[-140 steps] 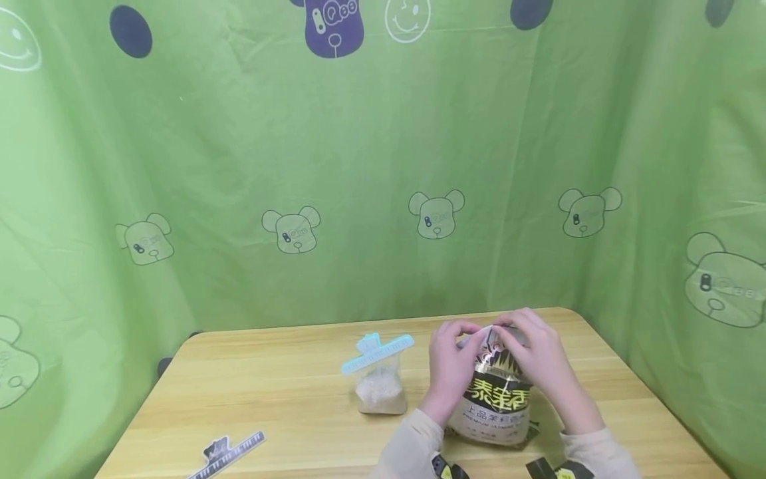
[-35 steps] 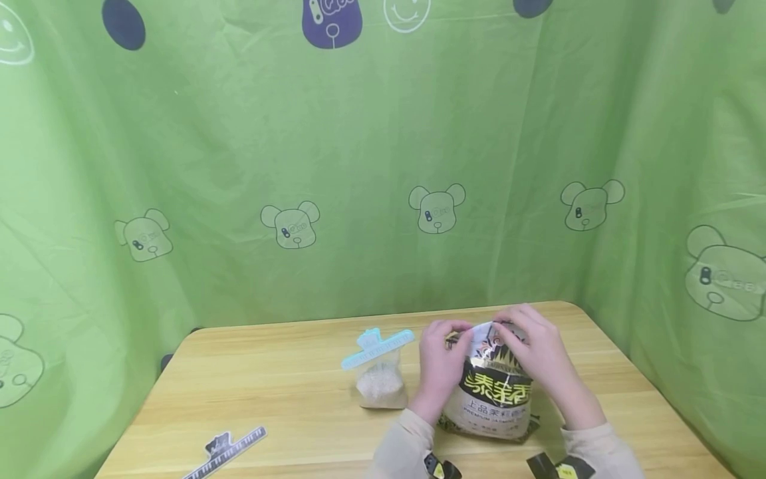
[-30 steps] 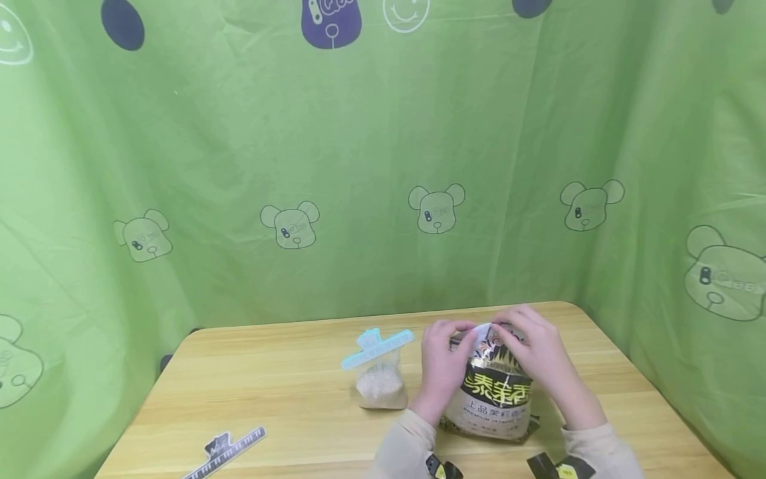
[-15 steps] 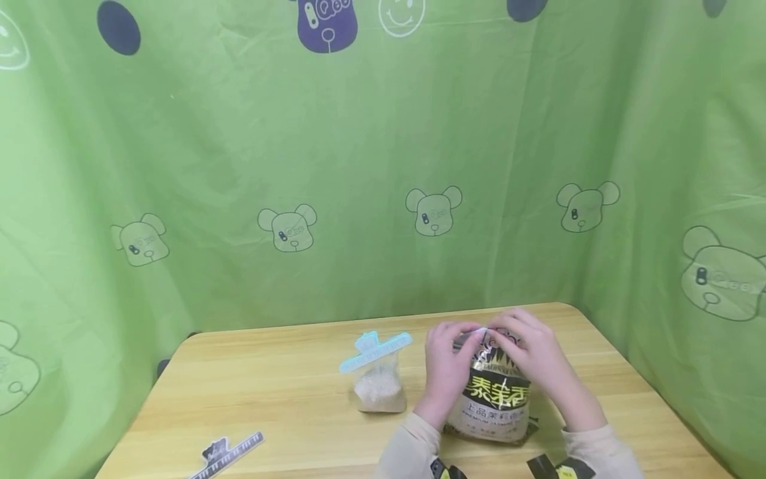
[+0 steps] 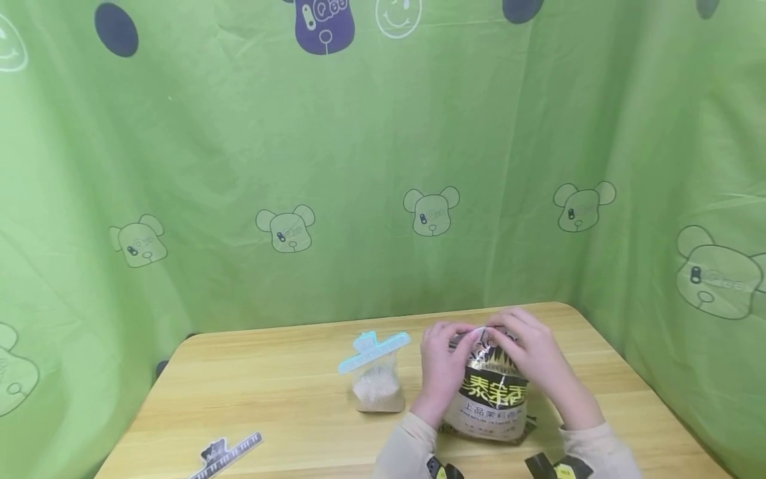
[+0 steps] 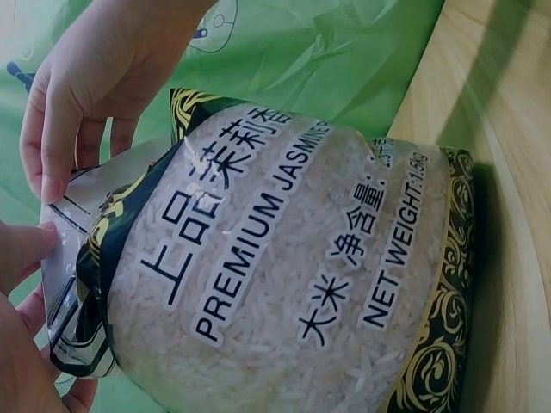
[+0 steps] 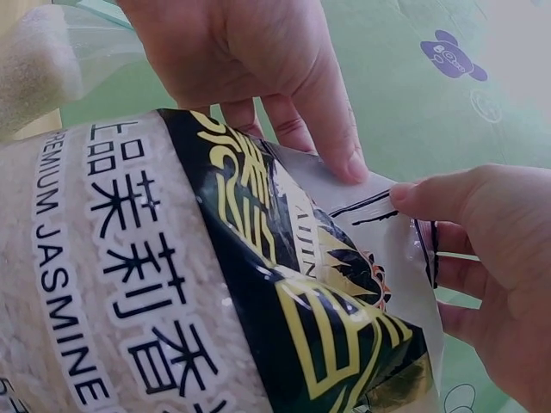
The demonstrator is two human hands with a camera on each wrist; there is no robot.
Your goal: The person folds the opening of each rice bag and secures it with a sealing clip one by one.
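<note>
A plastic bag of jasmine rice, black and gold with white grain showing through, stands upright on the table at the right. My left hand pinches its top edge from the left, thumb in front and fingers behind. From the right, my right hand pinches the same edge, the two thumbs close together. In the right wrist view the pale top flap is folded between the hands. To the left stands a small clear bag of grain, closed by a light blue bag clip.
A dark bag clip with a piano-key pattern lies at the table's front left. The wooden table has a green printed curtain behind it and at both sides.
Both hands have stayed at the rice bag's top. The pale flap, showing tall about a second ago, is now lower and folded between the thumbs. The head view has shifted slightly.
</note>
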